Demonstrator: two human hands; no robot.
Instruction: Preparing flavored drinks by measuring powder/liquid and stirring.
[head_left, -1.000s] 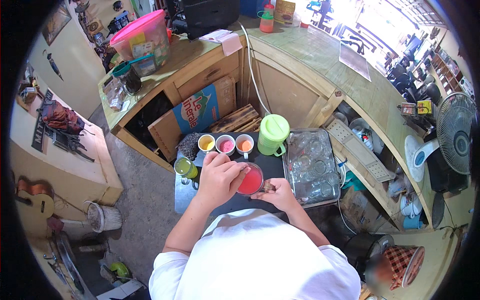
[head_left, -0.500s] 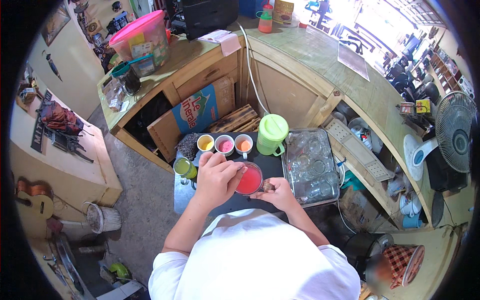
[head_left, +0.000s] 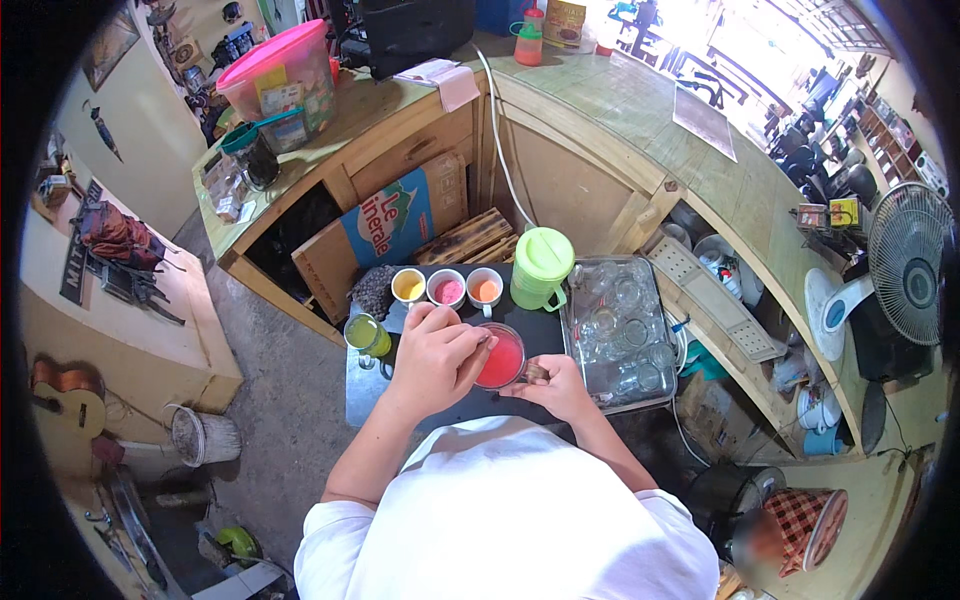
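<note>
A glass mug of red drink stands in front of me at the near part of the dark table. My right hand is closed round its handle on the right side. Over the mug's left rim is my left hand, its fingers pinched together; whatever they hold is mostly hidden, with only a small dark bit at the fingertips. Just beyond are three white cups, with yellow, pink and orange contents. A glass of yellow-green drink is left of my left hand.
A lidded green pitcher stands behind the mug. To its right lies a metal tray of upturned glasses. A wooden counter curves around the far side and right. A cardboard box leans below it. At left is a white bucket.
The left hand's fingers have shifted slightly right over the mug. The right hand keeps its hold on the handle, and the whole view has moved a little.
</note>
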